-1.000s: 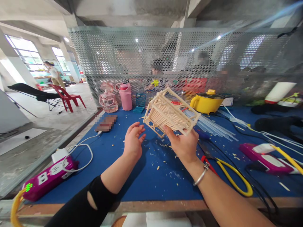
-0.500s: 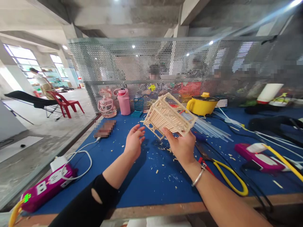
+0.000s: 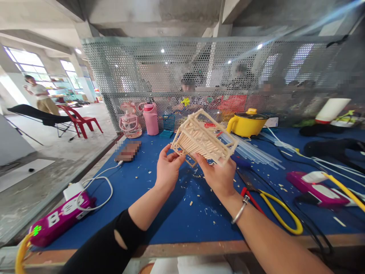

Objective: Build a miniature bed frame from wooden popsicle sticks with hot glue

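Observation:
A small model frame of pale wooden sticks (image 3: 203, 139) is held up tilted above the blue table, with a slatted panel of sticks across its middle. My right hand (image 3: 219, 175) grips its lower right side, thumb on the near face; the other fingers are mostly hidden behind it. My left hand (image 3: 170, 167) closes on the lower left corner, thumb and fingers pinching the sticks. Wood chips lie scattered on the blue table top (image 3: 182, 224) below. Scissors with yellow handles (image 3: 281, 209) and a red-handled tool (image 3: 251, 199) lie beside my right wrist.
Clear plastic sticks (image 3: 256, 152) and a yellow electric pot (image 3: 248, 123) stand behind on the right. Pink bottles (image 3: 151, 118) line the perforated metal screen (image 3: 137, 68). A phone (image 3: 129, 151) and a purple power strip (image 3: 61, 219) lie left, another power strip (image 3: 319, 190) right. People sit beyond the screen.
My left hand, open and apart from the stick frame before, has moved up and right and taken hold of its left corner. My right hand keeps its grip.

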Demonstrator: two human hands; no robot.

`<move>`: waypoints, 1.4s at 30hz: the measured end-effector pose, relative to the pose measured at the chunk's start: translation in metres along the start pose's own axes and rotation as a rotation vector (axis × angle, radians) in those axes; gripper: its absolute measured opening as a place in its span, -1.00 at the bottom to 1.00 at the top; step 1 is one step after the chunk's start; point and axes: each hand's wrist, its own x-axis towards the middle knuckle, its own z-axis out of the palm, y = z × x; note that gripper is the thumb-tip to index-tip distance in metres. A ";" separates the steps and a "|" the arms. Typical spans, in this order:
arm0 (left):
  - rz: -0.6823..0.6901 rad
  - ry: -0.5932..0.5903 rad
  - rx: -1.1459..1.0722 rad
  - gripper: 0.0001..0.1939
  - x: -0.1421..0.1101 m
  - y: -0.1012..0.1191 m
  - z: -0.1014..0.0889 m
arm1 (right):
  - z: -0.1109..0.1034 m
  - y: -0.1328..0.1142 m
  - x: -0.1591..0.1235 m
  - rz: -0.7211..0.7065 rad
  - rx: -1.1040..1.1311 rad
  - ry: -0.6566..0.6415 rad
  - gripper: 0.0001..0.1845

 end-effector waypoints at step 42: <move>-0.054 -0.007 0.370 -0.54 0.028 0.006 -0.037 | 0.004 0.012 -0.004 0.176 0.141 -0.006 -0.64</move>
